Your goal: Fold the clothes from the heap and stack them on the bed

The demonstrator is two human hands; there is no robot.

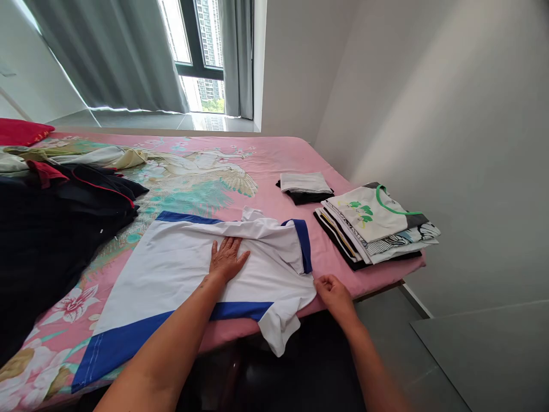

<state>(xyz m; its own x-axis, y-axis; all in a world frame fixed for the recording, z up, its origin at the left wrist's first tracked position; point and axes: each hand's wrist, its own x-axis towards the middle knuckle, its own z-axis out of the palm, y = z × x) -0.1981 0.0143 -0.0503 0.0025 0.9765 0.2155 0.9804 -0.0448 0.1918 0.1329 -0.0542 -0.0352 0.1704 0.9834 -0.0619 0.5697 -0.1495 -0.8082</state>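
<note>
A white shirt (180, 257) with blue side panels and a blue collar lies spread across the bed, its collar toward the right. Flat on the middle of the shirt rests my left hand (227, 260), fingers stretched out. My right hand (333, 290) pinches the shirt's edge near the shoulder, just below the collar. One sleeve (281, 326) hangs over the near edge of the bed. Folds run along the far side of the shirt, where the other sleeve is bunched.
A stack of folded shirts (373, 229) sits at the bed's right corner, with a smaller folded pile (304, 186) behind it. Dark clothes (55, 229) are heaped on the left. Pink floral bedding (274, 154) covers the bed. A red pillow (23, 131) lies far left.
</note>
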